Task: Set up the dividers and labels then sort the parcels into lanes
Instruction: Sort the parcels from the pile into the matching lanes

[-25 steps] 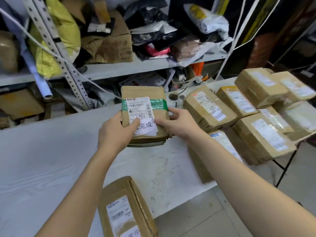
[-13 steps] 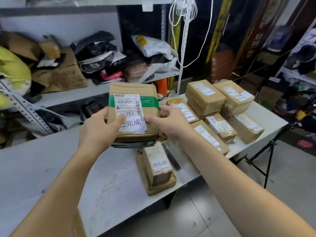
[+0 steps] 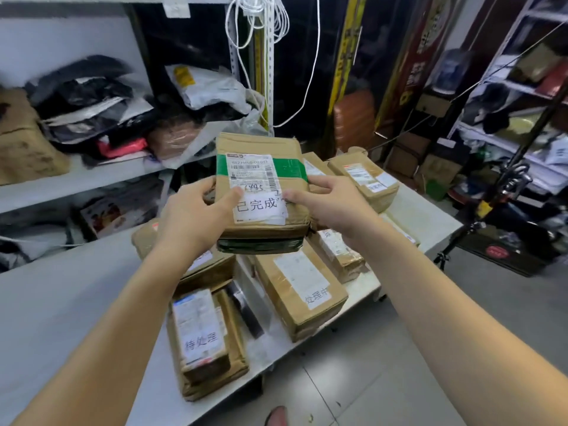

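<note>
I hold a flat brown parcel (image 3: 261,182) with a green tape band and a white label above the table. My left hand (image 3: 192,218) grips its left edge, thumb on the label. My right hand (image 3: 330,202) grips its right edge. Below it on the white table (image 3: 67,302) lie more brown parcels: a small stack with a handwritten label (image 3: 201,330) at the front, a larger box (image 3: 302,287) beside it, and another box (image 3: 365,178) further back right. A dark strip (image 3: 246,312) lies between the front stack and the larger box.
A shelf (image 3: 76,179) behind the table carries bags and cartons. White cords (image 3: 261,23) hang from an upright post. A tripod stand (image 3: 491,210) stands right of the table, with more racking (image 3: 522,118) behind it. Grey floor tiles (image 3: 368,379) run along the table's front edge.
My view has swung right along the table, and both hands carried the green-taped parcel the same way. It now hangs over the group of parcels at the table's right end.
</note>
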The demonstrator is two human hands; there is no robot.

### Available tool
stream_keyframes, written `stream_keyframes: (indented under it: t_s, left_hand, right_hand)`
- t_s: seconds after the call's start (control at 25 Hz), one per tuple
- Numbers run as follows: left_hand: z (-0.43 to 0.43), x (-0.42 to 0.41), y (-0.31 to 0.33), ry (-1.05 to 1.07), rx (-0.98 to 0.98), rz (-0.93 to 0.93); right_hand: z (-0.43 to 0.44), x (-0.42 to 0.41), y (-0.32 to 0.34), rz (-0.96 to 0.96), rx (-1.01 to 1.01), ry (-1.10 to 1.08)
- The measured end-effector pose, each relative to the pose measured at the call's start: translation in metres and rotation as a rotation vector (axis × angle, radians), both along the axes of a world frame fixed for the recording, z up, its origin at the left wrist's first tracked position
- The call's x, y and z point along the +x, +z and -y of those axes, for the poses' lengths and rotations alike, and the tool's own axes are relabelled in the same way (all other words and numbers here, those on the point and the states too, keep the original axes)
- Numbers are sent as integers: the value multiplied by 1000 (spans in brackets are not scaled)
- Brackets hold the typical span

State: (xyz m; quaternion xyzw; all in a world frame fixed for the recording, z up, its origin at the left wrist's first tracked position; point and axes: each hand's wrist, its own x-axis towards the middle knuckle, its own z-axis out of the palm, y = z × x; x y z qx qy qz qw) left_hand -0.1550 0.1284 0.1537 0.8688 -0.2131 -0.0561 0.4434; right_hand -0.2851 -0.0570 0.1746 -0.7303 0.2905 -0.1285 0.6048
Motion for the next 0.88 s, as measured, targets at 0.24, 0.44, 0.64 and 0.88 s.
stream_keyframes:
  t_s: [0.24, 0.44, 0.64, 0.88]
  left_hand:
    - [81, 10, -29, -122, -72, -151]
    - [129, -14, -52, -102, 0, -167]
    - [165, -49, -77, -53, 39, -241]
    - [217, -107, -115, 93, -35, -308]
  right_hand:
    - [83, -2, -8, -149, -83, -67]
    - [136, -16, -38, -166, -47, -57]
    - [186, -37, -79, -192, 12, 39]
    - [260, -63, -114, -238, 71, 234]
